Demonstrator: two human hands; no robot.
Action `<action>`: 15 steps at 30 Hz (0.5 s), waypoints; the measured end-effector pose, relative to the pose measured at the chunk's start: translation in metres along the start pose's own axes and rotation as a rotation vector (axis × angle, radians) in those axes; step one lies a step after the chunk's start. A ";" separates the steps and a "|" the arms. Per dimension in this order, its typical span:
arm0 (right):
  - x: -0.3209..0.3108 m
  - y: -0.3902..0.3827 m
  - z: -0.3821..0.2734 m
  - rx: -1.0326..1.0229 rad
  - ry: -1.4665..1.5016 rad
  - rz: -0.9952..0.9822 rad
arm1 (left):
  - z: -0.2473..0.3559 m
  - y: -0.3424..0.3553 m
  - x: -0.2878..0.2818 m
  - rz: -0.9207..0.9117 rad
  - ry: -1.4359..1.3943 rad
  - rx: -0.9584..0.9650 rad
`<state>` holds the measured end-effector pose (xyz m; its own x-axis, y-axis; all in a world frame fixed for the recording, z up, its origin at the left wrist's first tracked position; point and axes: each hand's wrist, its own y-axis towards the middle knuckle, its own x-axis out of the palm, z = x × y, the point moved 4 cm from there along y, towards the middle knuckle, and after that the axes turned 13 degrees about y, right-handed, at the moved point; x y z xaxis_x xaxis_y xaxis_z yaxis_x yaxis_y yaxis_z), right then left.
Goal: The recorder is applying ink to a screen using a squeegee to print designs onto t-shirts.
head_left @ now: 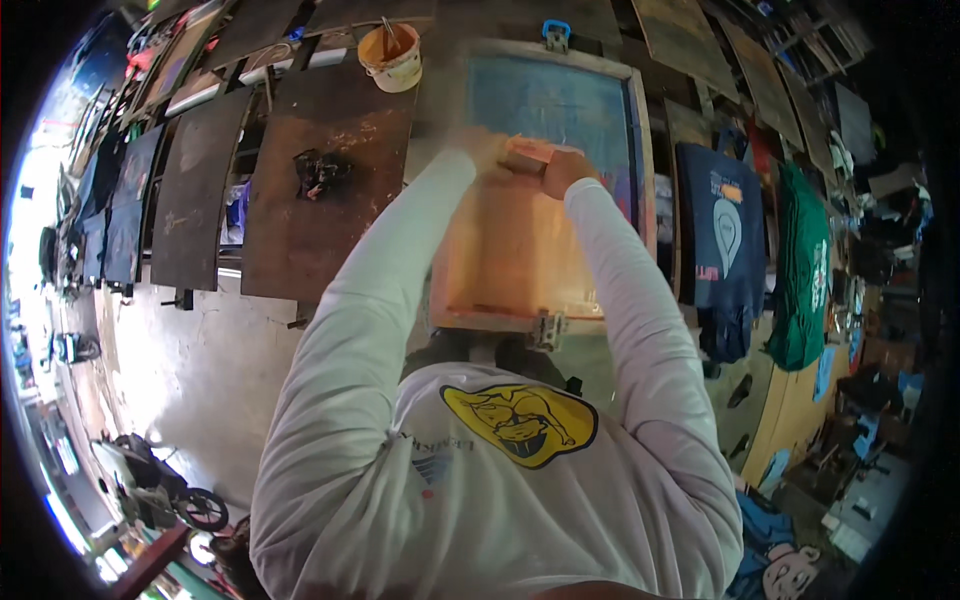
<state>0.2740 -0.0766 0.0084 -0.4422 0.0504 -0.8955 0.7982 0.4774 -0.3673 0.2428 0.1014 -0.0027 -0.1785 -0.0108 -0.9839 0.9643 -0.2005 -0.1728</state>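
A dark brown board bears a crumpled black bundle.

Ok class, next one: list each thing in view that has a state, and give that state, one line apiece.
Orange bar: held across the screen
Right hand: closed on the bar
Left hand: at the bar's other end; blurred, grip unclear
Screen: lying flat, orange nearer the person, blue beyond
Bucket: open, stick poking out
Black bundle: crumpled
Navy garment: spread out, printed
Green garment: draped, creased
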 end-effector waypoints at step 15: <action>0.034 -0.101 -0.021 -0.017 0.026 -0.088 | 0.053 -0.129 0.012 -0.042 -0.145 -0.043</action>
<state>0.1699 -0.1049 0.0207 -0.5213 0.0300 -0.8528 0.7485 0.4961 -0.4401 0.1059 0.0756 0.0100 -0.2424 -0.1454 -0.9592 0.9623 -0.1621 -0.2186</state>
